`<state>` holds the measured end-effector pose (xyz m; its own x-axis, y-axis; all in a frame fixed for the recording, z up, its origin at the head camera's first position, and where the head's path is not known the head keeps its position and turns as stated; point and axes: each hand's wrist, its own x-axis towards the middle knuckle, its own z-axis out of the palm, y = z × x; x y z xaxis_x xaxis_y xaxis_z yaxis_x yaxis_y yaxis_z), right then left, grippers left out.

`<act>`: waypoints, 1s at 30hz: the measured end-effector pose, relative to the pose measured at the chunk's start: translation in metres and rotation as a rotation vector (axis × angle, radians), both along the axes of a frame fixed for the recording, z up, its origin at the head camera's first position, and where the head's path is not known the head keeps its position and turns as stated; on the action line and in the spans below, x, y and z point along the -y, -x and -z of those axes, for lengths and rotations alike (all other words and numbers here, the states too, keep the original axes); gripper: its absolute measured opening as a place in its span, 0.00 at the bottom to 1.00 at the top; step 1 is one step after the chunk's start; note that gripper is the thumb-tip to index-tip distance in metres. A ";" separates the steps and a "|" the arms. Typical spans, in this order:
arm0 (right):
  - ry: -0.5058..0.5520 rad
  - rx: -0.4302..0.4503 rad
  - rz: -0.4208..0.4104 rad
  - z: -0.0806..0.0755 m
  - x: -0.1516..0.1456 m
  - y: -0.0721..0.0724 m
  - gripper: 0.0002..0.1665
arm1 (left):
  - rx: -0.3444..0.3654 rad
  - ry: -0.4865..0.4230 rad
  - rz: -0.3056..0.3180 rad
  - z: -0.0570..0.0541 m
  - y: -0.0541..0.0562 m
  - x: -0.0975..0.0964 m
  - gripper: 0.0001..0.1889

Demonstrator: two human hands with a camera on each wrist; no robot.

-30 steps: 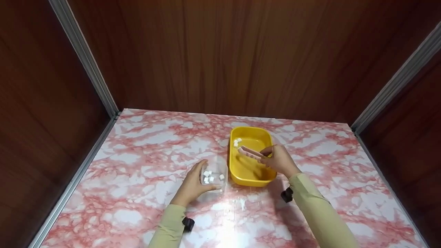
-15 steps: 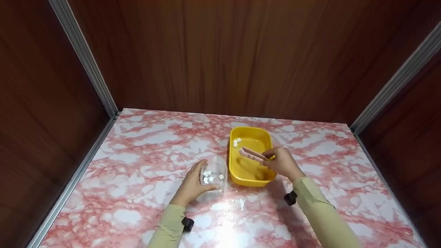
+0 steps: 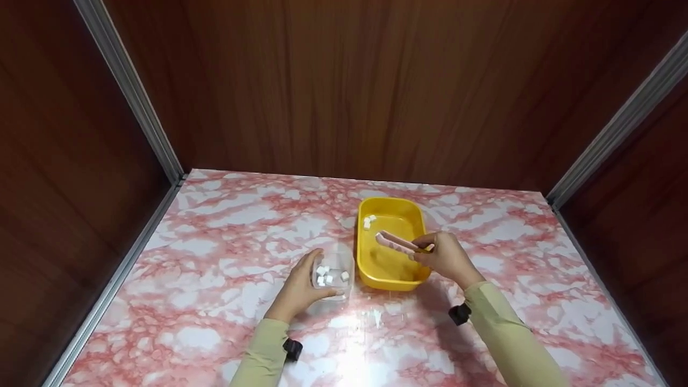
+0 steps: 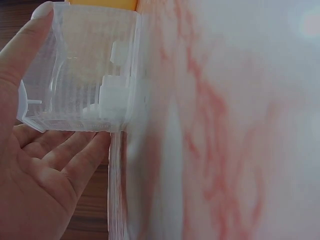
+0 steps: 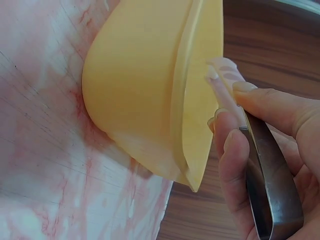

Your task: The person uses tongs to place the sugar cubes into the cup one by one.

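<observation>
My left hand [image 3: 297,290] holds a clear plastic container [image 4: 75,60] by its sides, thumb and fingers spread around it. Several small white cubes [image 3: 324,275] lie inside the container. In my right hand [image 3: 446,257] is a pair of tongs [image 5: 270,175], with metal arms and pink tips, pinched between thumb and fingers. The tips [image 3: 395,243] hang over the yellow tub [image 3: 395,285], and a small white piece [image 5: 212,72] shows between them in the right wrist view. Several white cubes [image 3: 369,221] sit in the tub's far left corner.
The container stands just left of the tub on a red-and-white marbled table [image 3: 226,333]. Dark wood panels [image 3: 344,91] enclose the back and both sides, with metal posts [image 3: 134,91] at the corners.
My right hand has drawn back a little to the right and nearer, carrying the tong tips away from the cubes in the tub. My left hand and the container stay put.
</observation>
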<state>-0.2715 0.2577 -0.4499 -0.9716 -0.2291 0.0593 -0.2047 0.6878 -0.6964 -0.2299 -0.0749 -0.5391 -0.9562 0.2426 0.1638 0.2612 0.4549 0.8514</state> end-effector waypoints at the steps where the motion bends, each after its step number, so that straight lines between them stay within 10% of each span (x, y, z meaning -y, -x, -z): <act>1: 0.003 -0.005 -0.002 -0.001 0.000 -0.001 0.10 | -0.002 0.001 -0.002 0.000 0.000 0.000 0.56; 30: 0.049 0.018 -0.066 -0.017 0.016 -0.027 0.14 | -0.002 0.007 -0.015 -0.001 0.000 -0.001 0.58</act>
<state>-0.2441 0.2420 -0.4328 -0.9555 -0.2898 0.0545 -0.2353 0.6379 -0.7333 -0.2300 -0.0737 -0.5386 -0.9595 0.2291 0.1641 0.2560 0.4648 0.8476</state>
